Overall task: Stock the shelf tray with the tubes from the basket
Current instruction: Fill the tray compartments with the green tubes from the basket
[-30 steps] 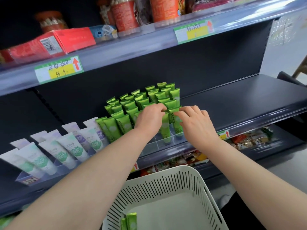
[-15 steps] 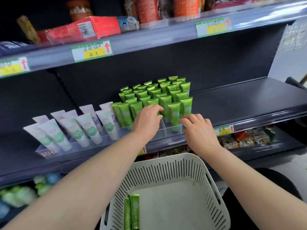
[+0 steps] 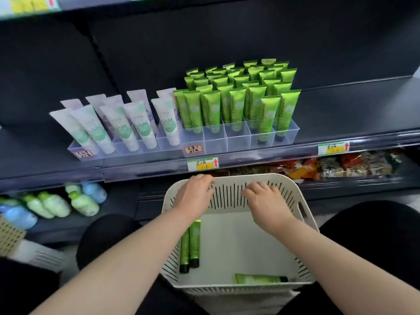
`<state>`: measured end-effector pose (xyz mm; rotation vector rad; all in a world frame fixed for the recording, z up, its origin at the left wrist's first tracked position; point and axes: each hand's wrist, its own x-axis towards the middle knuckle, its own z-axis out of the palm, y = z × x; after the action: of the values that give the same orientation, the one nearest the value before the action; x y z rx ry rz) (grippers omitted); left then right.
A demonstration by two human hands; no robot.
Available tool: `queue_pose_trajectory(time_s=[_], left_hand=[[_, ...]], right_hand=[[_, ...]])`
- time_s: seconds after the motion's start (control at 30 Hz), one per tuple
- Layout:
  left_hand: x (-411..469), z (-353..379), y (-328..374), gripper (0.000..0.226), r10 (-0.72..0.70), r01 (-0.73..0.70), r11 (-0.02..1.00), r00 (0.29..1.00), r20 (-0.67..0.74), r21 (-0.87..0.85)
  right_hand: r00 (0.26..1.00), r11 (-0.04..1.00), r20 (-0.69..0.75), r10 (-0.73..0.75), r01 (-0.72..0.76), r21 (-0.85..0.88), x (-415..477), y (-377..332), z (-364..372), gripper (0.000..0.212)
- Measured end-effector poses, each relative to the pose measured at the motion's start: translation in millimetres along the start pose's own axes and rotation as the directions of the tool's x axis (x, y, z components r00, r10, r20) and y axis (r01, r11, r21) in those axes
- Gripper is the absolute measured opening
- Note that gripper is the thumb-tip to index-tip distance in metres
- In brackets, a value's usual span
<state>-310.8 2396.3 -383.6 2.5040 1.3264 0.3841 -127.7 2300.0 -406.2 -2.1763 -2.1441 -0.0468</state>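
A clear divided shelf tray [image 3: 216, 137] holds several upright green tubes [image 3: 236, 103] in rows. Below it a white slotted basket [image 3: 229, 196] sits in front of me. Two green tubes [image 3: 191, 246] lie side by side at the basket's left, and a third green tube [image 3: 259, 279] lies across its near right corner. My left hand [image 3: 193, 196] and my right hand [image 3: 266, 203] hover over the far part of the basket, fingers loosely bent, holding nothing.
White and lilac tubes [image 3: 127, 123] fill the tray's left part. Green and blue bottles [image 3: 68, 201] lie on the lower shelf at left, snack packets [image 3: 341, 164] at right. Price tags [image 3: 202, 163] hang on the shelf edge. A woven basket [image 3: 9, 235] sits far left.
Both hands have come down from the tray's front green tubes to the basket. The view has tilted downward, showing more of the basket and the third tube.
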Motion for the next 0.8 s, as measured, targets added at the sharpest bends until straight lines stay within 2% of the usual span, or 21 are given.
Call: queue_pose_trajectory(time_s=[0.17, 0.33, 0.4, 0.53, 0.63, 0.8], left_hand=[[-28, 49, -34, 0.029, -0.065, 0.060, 0.998, 0.980, 0.187, 0.032], [-48, 84, -49, 0.033, -0.092, 0.063, 0.994, 0.925, 0.368, 0.091], [-50, 94, -50, 0.033, -0.109, 0.067, 0.992, 0.895, 0.432, 0.110], [-55, 107, -48, 0.034, -0.122, 0.082, 0.991, 0.878, 0.463, 0.105], [-58, 113, -50, 0.031, -0.125, 0.072, 0.989, 0.871, 0.476, 0.127], [-57, 115, -54, 0.029, -0.166, 0.121, 0.985, 0.870, 0.465, 0.126]], right_hand=[[0.972, 0.999, 0.234, -0.036, 0.044, -0.028, -14, -15, 47, 0.047], [0.876, 0.990, 0.473, -0.095, 0.131, -0.044, -23, -18, 78, 0.047], [0.799, 0.987, 0.588, -0.126, 0.161, -0.007, -24, -20, 87, 0.044], [0.581, 0.982, 0.796, -0.170, 0.167, 0.087, -27, -22, 102, 0.041], [0.472, 0.969, 0.858, -0.205, 0.219, 0.111, -33, -25, 116, 0.037], [0.448, 0.950, 0.863, -0.236, 0.291, 0.109, -34, -31, 126, 0.034]])
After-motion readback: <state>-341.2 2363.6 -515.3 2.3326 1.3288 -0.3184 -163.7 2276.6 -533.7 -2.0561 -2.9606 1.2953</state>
